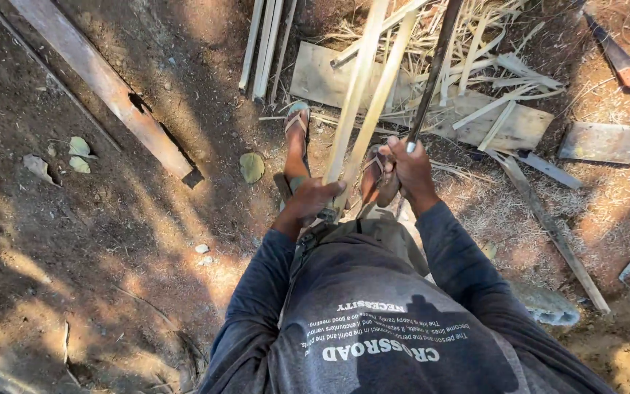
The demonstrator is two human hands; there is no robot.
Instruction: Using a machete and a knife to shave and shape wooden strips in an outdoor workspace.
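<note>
left hand [313,198] closed round lower end of two pale split bamboo strips [362,102], held upright-ish, leaning away toward top of frame. right hand [410,169] fisted on handle of long dark blade [435,66], just beside strips on their right, edge running alongside. sandalled feet [297,138] below hands, on bare dirt ground [111,241]. beyond: flat boards [519,124] w/ heap of pale bamboo offcuts [490,51] on top. long plank [103,84] lying at left, dry leaves [251,167] near it.
</note>
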